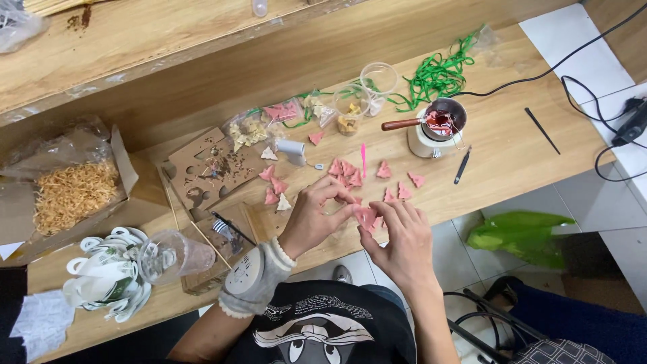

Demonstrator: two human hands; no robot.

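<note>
Both hands [360, 222] pinching pink piece [366, 216]

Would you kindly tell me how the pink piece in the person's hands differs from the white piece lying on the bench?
The pink piece is pinched between the left hand and right hand; the white piece lies untouched on the wooden bench. They differ in colour, pink against white. The pink piece looks slightly larger. Both are small, roughly triangular shapes.

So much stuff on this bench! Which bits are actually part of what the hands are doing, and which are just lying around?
In use:
left hand
right hand
pink triangular piece pinched between both hands
loose pink pieces close by

Lying about:
small melting pot
green ribbons
box of straw-like shreds
clear plastic cups
tweezers
</note>
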